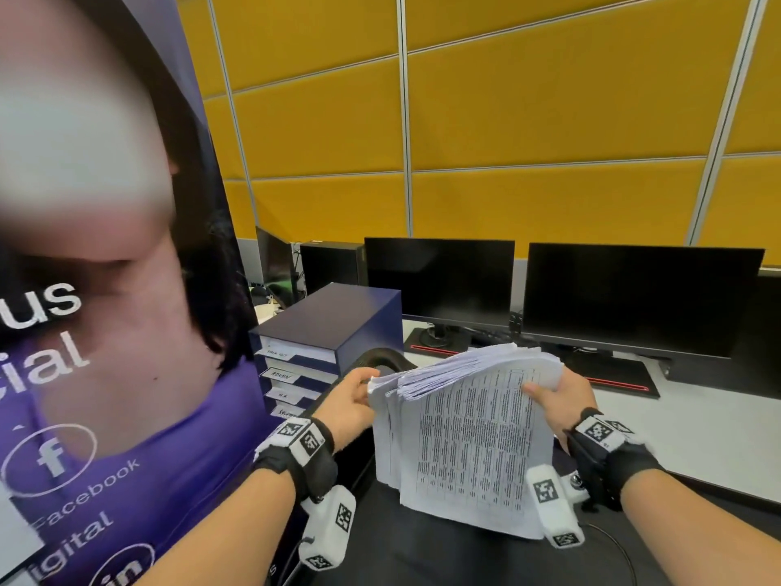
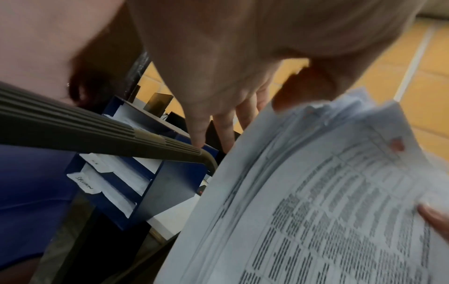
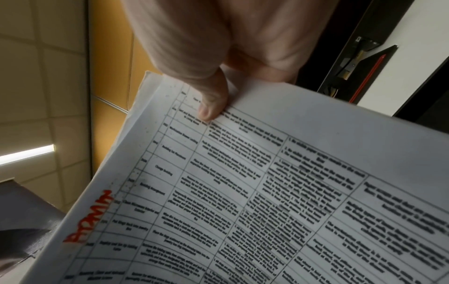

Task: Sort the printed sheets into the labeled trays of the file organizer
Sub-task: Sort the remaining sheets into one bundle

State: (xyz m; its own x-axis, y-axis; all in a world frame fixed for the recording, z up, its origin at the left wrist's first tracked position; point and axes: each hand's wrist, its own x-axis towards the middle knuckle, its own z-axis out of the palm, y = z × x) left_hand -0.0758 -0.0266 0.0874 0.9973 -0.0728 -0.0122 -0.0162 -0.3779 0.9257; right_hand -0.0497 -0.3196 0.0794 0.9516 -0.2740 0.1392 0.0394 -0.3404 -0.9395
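Observation:
A thick stack of printed sheets (image 1: 469,420) hangs in front of me, held by both hands. My right hand (image 1: 558,399) grips its top right edge, thumb (image 3: 213,101) on the front page and fingers behind. That top sheet (image 3: 267,192) carries a table and a red handwritten word in its corner. My left hand (image 1: 353,397) pinches the upper left corner of the stack (image 2: 316,192), fingers (image 2: 201,124) behind the pages. The dark blue file organizer (image 1: 329,332) stands to the left behind the stack, with labelled trays (image 2: 109,182) holding papers.
Two dark monitors (image 1: 439,281) (image 1: 638,298) stand on the white desk (image 1: 697,425) behind the papers. A black chair back (image 2: 97,130) rises between me and the organizer. A tall purple printed banner (image 1: 126,374) fills the left side. Yellow wall panels lie beyond.

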